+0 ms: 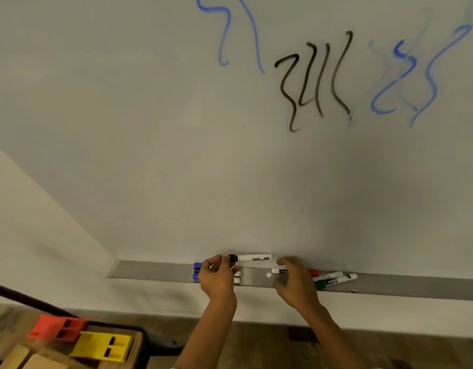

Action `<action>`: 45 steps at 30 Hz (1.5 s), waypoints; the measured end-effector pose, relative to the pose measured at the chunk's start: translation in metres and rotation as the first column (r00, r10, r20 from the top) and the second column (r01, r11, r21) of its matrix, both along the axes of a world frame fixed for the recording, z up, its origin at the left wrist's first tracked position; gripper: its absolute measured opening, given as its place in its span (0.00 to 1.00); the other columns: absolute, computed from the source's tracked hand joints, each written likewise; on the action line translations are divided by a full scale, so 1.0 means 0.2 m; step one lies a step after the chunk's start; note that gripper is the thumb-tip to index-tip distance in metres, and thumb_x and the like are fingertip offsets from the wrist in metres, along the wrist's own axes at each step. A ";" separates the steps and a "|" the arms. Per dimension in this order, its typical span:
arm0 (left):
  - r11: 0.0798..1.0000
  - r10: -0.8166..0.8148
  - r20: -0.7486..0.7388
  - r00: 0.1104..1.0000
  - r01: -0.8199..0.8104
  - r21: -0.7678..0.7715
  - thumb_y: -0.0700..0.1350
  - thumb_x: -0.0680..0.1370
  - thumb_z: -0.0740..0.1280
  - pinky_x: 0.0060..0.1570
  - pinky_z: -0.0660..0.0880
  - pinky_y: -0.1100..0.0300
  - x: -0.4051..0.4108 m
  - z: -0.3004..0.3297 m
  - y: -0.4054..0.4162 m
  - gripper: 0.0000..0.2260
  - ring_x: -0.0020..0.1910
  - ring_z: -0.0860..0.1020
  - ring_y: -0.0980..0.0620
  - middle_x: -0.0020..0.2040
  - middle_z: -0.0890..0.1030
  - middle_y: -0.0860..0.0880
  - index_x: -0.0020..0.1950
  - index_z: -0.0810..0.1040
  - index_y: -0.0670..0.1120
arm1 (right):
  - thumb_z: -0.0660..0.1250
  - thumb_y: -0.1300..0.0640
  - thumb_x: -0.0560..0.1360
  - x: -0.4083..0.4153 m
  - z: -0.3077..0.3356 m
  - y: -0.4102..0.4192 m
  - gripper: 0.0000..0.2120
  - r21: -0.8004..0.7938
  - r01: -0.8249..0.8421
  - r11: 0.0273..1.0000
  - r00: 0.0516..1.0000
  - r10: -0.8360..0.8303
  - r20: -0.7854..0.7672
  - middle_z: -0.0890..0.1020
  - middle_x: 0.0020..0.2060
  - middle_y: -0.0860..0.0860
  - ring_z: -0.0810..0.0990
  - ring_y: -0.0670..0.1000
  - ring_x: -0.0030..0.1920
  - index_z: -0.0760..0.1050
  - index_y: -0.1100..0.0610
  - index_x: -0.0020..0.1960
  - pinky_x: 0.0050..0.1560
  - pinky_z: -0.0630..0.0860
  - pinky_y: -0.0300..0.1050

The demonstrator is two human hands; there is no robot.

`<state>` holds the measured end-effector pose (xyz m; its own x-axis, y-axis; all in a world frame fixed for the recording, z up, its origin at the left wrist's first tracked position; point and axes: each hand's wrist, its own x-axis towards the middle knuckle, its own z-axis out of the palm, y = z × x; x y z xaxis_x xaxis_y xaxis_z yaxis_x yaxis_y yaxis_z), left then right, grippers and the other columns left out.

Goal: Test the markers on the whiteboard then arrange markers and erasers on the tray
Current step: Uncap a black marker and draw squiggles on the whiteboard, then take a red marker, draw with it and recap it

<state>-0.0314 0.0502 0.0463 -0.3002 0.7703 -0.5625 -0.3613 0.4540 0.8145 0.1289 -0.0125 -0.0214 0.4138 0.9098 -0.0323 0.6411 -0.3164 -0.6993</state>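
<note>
My left hand [218, 276] pinches a black-capped white marker [250, 258] and holds it level just above the grey tray [155, 270] under the whiteboard [150, 129]. Beside it, my right hand [294, 280] curls over another white marker [279, 271] lying on the tray. Blue-capped markers [196, 270] peek out left of my left hand. To the right of my right hand lie a red-capped marker [314, 272], a green marker [327, 282] and a white marker [348, 276]. Blue and black test squiggles mark the board.
A red plastic block [58, 327] and a yellow one [103, 346] sit on a wooden surface at the lower left, with pale wooden blocks [25, 358] in front. A dark cable runs along the wooden floor. The tray extends to the right edge.
</note>
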 end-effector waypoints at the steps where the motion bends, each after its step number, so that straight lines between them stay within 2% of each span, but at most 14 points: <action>1: 1.000 -0.001 -0.020 1.000 0.001 0.002 0.37 0.76 0.70 0.45 0.81 0.53 0.00 -0.01 0.00 0.03 0.41 0.83 0.43 0.47 0.83 0.41 0.48 0.78 0.40 | 0.74 0.60 0.70 0.02 -0.05 0.00 0.17 0.008 -0.053 0.999 0.993 0.052 0.104 0.80 0.55 0.50 0.79 0.51 0.54 0.79 0.56 0.59 0.55 0.79 0.44; 4: 1.000 -0.017 -0.075 0.997 0.017 -0.011 0.38 0.76 0.71 0.43 0.80 0.57 0.04 -0.07 0.00 0.02 0.44 0.84 0.41 0.45 0.83 0.44 0.46 0.79 0.43 | 0.75 0.64 0.69 0.07 -0.16 -0.01 0.13 0.010 -0.129 0.992 0.944 0.120 0.308 0.84 0.50 0.52 0.81 0.54 0.51 0.83 0.58 0.52 0.50 0.82 0.49; 8: 0.996 -0.057 -0.109 0.992 0.049 -0.074 0.36 0.75 0.71 0.46 0.80 0.56 0.10 -0.16 -0.01 0.04 0.46 0.84 0.41 0.47 0.82 0.42 0.45 0.79 0.44 | 0.76 0.64 0.66 0.20 -0.23 -0.06 0.10 -0.060 -0.114 0.992 0.899 0.129 0.418 0.85 0.44 0.51 0.82 0.55 0.48 0.85 0.57 0.46 0.44 0.83 0.49; 14: 0.982 -0.094 -0.116 0.989 0.073 -0.174 0.35 0.74 0.72 0.47 0.81 0.53 0.24 -0.28 -0.04 0.04 0.41 0.83 0.43 0.45 0.81 0.40 0.47 0.80 0.40 | 0.81 0.67 0.60 0.43 -0.24 -0.14 0.13 -0.105 -0.043 0.994 0.875 0.088 0.476 0.85 0.39 0.53 0.83 0.58 0.42 0.85 0.57 0.43 0.38 0.82 0.51; 18: 0.970 -0.113 -0.147 0.983 0.077 -0.231 0.36 0.73 0.73 0.53 0.81 0.49 0.31 -0.33 -0.03 0.06 0.45 0.81 0.42 0.48 0.81 0.39 0.42 0.79 0.44 | 0.80 0.69 0.58 0.47 -0.22 -0.15 0.17 -0.208 -0.019 0.978 0.883 0.114 0.455 0.84 0.43 0.53 0.82 0.57 0.47 0.85 0.56 0.45 0.41 0.82 0.50; 20: 0.965 -0.128 -0.143 0.981 0.089 -0.248 0.36 0.74 0.73 0.56 0.79 0.49 0.34 -0.33 -0.02 0.05 0.48 0.80 0.42 0.51 0.81 0.39 0.46 0.79 0.44 | 0.80 0.70 0.56 0.47 -0.22 -0.16 0.17 -0.237 -0.013 0.971 0.877 0.125 0.464 0.83 0.42 0.53 0.82 0.57 0.46 0.84 0.57 0.42 0.38 0.81 0.49; 25: 0.953 -0.185 -0.127 0.974 0.146 -0.266 0.38 0.73 0.73 0.60 0.77 0.50 0.37 -0.33 -0.01 0.13 0.55 0.79 0.40 0.55 0.77 0.39 0.56 0.77 0.44 | 0.71 0.64 0.72 0.45 -0.22 -0.15 0.08 -0.319 -0.023 0.947 0.834 0.194 0.516 0.80 0.53 0.54 0.78 0.56 0.57 0.83 0.58 0.51 0.48 0.79 0.48; 27: 0.946 -0.217 -0.130 0.967 0.176 -0.271 0.39 0.73 0.73 0.58 0.77 0.52 0.37 -0.35 -0.02 0.13 0.54 0.79 0.41 0.53 0.79 0.40 0.55 0.77 0.41 | 0.77 0.66 0.65 0.45 -0.23 -0.16 0.10 -0.319 -0.023 0.947 0.812 0.204 0.547 0.82 0.48 0.56 0.80 0.57 0.51 0.83 0.60 0.46 0.40 0.81 0.50; 29: 0.937 -0.244 -0.133 0.961 0.198 -0.288 0.39 0.72 0.73 0.57 0.78 0.50 0.36 -0.39 -0.03 0.12 0.51 0.80 0.41 0.51 0.82 0.38 0.54 0.79 0.38 | 0.82 0.67 0.53 0.46 -0.25 -0.17 0.18 -0.299 -0.032 0.954 0.771 0.214 0.599 0.82 0.41 0.56 0.81 0.58 0.43 0.83 0.60 0.41 0.31 0.80 0.52; 32: 0.933 -0.247 -0.115 0.962 0.203 -0.298 0.38 0.71 0.72 0.55 0.79 0.50 0.35 -0.46 -0.04 0.10 0.47 0.81 0.41 0.50 0.83 0.35 0.51 0.81 0.37 | 0.80 0.67 0.51 0.45 -0.22 -0.19 0.22 -0.191 -0.113 0.975 0.730 0.212 0.650 0.83 0.39 0.54 0.81 0.58 0.42 0.81 0.58 0.44 0.36 0.79 0.56; 36: 0.961 -0.156 -0.019 0.988 0.148 -0.233 0.33 0.74 0.68 0.48 0.81 0.53 0.31 -0.31 -0.06 0.07 0.45 0.83 0.41 0.45 0.83 0.37 0.52 0.80 0.36 | 0.73 0.63 0.66 0.38 -0.19 -0.18 0.16 0.071 -0.433 0.899 0.722 0.299 0.624 0.83 0.45 0.50 0.81 0.51 0.45 0.80 0.55 0.53 0.53 0.77 0.50; 38: 0.974 -0.116 0.032 0.993 0.120 -0.191 0.30 0.75 0.66 0.40 0.81 0.57 0.28 -0.28 -0.04 0.08 0.42 0.84 0.42 0.47 0.83 0.35 0.54 0.78 0.34 | 0.67 0.59 0.73 0.32 -0.17 -0.16 0.13 0.062 -0.503 0.862 0.750 0.401 0.526 0.82 0.46 0.50 0.80 0.49 0.41 0.77 0.56 0.57 0.47 0.80 0.46; 41: 0.976 -0.113 0.062 0.992 0.122 -0.179 0.30 0.75 0.66 0.40 0.82 0.57 0.24 -0.25 -0.03 0.09 0.43 0.85 0.41 0.48 0.83 0.34 0.56 0.77 0.33 | 0.61 0.52 0.76 0.24 -0.17 -0.11 0.15 -0.041 -0.455 0.889 0.805 0.431 0.407 0.84 0.47 0.50 0.81 0.49 0.38 0.76 0.54 0.60 0.39 0.80 0.44; 45: 0.974 -0.143 0.064 0.988 0.152 -0.169 0.31 0.77 0.64 0.42 0.83 0.55 0.19 -0.23 -0.01 0.09 0.45 0.85 0.41 0.47 0.83 0.35 0.57 0.77 0.33 | 0.66 0.47 0.77 0.15 -0.16 0.00 0.10 -0.029 -0.204 0.978 0.946 0.205 0.252 0.83 0.38 0.49 0.80 0.48 0.35 0.80 0.53 0.48 0.34 0.74 0.39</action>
<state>0.0067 0.0477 0.0001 -0.1581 0.6941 -0.7023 -0.3187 0.6373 0.7016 0.1580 -0.0126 -0.0532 0.2136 0.9758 0.0461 0.8473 -0.1616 -0.5059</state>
